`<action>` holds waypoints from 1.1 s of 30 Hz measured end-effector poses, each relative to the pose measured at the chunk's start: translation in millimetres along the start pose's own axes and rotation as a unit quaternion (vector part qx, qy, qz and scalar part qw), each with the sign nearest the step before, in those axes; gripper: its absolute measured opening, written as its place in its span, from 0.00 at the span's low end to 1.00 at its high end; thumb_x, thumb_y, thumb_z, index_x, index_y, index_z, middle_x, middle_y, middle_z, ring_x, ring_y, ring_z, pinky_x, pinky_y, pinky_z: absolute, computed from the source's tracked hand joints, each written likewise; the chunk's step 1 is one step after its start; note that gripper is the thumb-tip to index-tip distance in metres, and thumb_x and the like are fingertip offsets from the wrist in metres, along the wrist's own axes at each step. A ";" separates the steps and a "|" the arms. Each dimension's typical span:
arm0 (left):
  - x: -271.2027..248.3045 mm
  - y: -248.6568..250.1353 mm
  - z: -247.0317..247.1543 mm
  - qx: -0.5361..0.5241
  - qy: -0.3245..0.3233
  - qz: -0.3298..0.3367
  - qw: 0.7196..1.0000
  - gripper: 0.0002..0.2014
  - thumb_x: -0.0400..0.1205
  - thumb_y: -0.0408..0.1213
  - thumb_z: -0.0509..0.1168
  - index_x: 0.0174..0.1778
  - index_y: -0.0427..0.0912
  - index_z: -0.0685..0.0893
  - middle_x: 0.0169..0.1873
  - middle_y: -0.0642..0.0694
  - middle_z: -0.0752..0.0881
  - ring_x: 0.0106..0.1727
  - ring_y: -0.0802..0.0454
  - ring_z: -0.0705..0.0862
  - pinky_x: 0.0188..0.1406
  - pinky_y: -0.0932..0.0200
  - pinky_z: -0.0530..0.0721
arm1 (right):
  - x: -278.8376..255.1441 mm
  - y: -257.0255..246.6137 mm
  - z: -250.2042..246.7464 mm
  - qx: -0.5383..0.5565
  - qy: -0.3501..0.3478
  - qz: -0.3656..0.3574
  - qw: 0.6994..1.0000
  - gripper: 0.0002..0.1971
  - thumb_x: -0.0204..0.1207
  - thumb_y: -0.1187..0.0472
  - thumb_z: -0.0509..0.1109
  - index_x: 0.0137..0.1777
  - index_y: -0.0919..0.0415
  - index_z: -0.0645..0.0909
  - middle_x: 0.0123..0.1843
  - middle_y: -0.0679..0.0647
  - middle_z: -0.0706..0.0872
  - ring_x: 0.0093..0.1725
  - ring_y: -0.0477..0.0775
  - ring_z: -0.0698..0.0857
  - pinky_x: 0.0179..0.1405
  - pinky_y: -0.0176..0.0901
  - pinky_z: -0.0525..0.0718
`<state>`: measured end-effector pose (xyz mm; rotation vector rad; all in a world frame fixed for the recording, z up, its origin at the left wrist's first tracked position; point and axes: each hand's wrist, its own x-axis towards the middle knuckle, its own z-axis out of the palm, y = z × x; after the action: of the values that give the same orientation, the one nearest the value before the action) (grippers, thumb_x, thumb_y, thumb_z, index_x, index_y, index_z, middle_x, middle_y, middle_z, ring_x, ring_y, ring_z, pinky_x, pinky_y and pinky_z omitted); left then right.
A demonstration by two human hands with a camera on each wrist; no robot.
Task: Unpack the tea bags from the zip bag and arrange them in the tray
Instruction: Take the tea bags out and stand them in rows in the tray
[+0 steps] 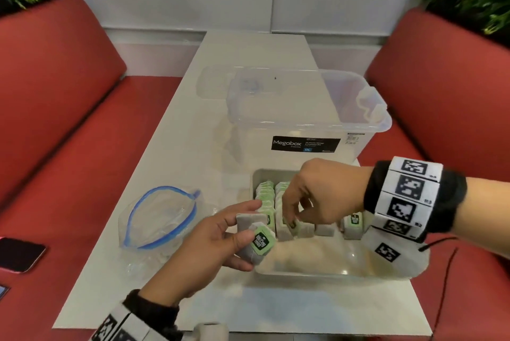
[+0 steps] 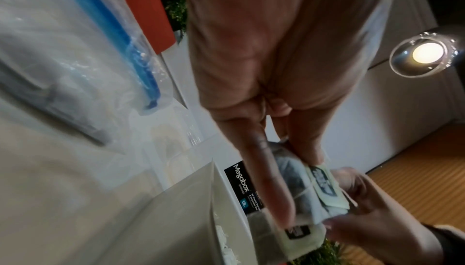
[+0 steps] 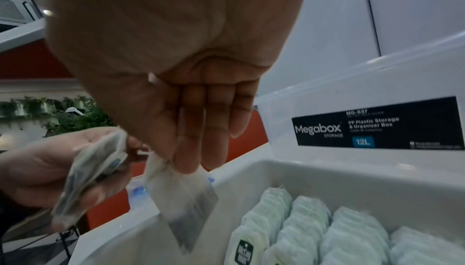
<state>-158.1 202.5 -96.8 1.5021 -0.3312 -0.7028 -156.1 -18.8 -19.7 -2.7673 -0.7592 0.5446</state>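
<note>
Your right hand point(image 1: 314, 197) pinches one tea bag point(image 3: 181, 199) over the tray's point(image 1: 303, 271) left rows of tea bags point(image 1: 266, 197). Your left hand point(image 1: 212, 241) grips a small stack of tea bags point(image 1: 255, 238) at the tray's near-left edge. The open zip bag point(image 1: 160, 216) lies left on the table point(image 1: 171, 125); a clear Megabox bin point(image 1: 303, 119) stands behind.

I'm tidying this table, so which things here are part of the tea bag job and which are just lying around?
Part of the job:
tea bags held in the left hand
tea bag pinched by the right hand
tray
zip bag

Just lying about:
Megabox storage box
phone
</note>
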 end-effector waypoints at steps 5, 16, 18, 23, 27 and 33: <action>7.3 -0.7 2.0 0.030 0.000 0.013 0.999 0.19 0.80 0.27 0.64 0.64 0.51 0.81 0.53 0.56 0.88 0.45 0.49 0.89 0.36 0.55 0.89 | 5.7 2.8 -5.3 -0.047 -0.004 0.030 0.998 0.01 0.70 0.56 0.72 0.40 0.49 0.85 0.33 0.42 0.84 0.32 0.41 0.79 0.34 0.30 0.75; -16.4 -20.2 -29.9 -0.072 0.110 0.000 0.991 0.14 0.71 0.37 0.75 0.53 0.50 0.88 0.50 0.57 0.89 0.46 0.38 0.89 0.34 0.53 0.89 | 69.0 19.7 50.1 -0.034 -0.137 0.097 0.985 0.09 0.70 0.62 0.77 0.50 0.59 0.85 0.45 0.53 0.89 0.41 0.49 0.82 0.41 0.37 0.80; -19.0 -21.8 -31.1 -0.076 0.115 -0.002 0.990 0.14 0.71 0.37 0.75 0.52 0.50 0.88 0.51 0.56 0.89 0.45 0.39 0.89 0.34 0.53 0.89 | 77.6 20.0 56.6 -0.011 -0.140 0.113 0.984 0.09 0.70 0.63 0.76 0.49 0.61 0.86 0.45 0.56 0.91 0.33 0.46 0.82 0.32 0.31 0.77; -23.9 -24.1 -30.2 -0.077 0.097 -0.016 0.992 0.14 0.70 0.35 0.71 0.51 0.50 0.89 0.52 0.57 0.88 0.43 0.46 0.90 0.32 0.54 0.88 | 87.5 19.6 63.6 -0.019 -0.089 0.149 0.985 0.06 0.69 0.59 0.76 0.44 0.58 0.86 0.43 0.52 0.89 0.31 0.47 0.80 0.30 0.35 0.76; -24.0 -24.7 -25.8 -0.061 0.068 -0.037 0.995 0.14 0.74 0.30 0.68 0.54 0.48 0.87 0.47 0.55 0.90 0.39 0.48 0.89 0.32 0.56 0.88 | 92.2 22.3 64.9 -0.035 -0.043 0.153 0.987 0.04 0.67 0.56 0.76 0.37 0.54 0.85 0.39 0.49 0.88 0.41 0.52 0.84 0.36 0.39 0.76; -24.9 -29.5 -17.9 -0.049 0.009 -0.072 0.996 0.15 0.68 0.38 0.69 0.50 0.51 0.90 0.43 0.46 0.91 0.37 0.50 0.88 0.34 0.55 0.89 | 89.1 23.5 63.4 -0.043 -0.046 0.151 0.987 0.13 0.66 0.50 0.77 0.45 0.55 0.83 0.41 0.48 0.84 0.40 0.51 0.79 0.36 0.40 0.75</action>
<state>-172.6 234.0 -121.4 1.4485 -0.1738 -0.8087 -100.2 15.5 -110.3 -2.9760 -0.3895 0.7161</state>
